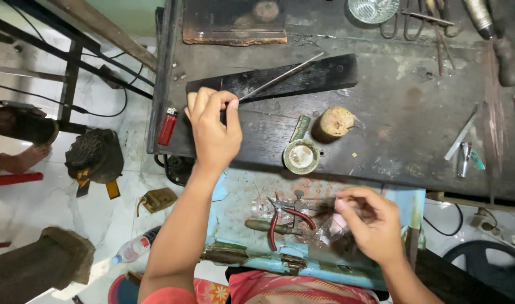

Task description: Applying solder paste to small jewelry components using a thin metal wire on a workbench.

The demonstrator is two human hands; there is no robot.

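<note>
The left hand (pixel 214 130) pinched a thin metal rod (pixel 282 76) lying across a black block (pixel 280 81) on the scarred dark workbench (pixel 404 112). The right hand (pixel 370 225), fingers curled, perhaps held something tiny above red-handled pliers (pixel 285 217); pale tiled floor (pixel 54 197) lay beside.

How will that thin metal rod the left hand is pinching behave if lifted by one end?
The thin metal rod looks long and very slender, so it is probably light and may flex or quiver. It lies straight across the dark flat wooden block, which suggests some stiffness. The left hand grips only its tip, so its smooth, round-looking surface could twist or slip.
</note>
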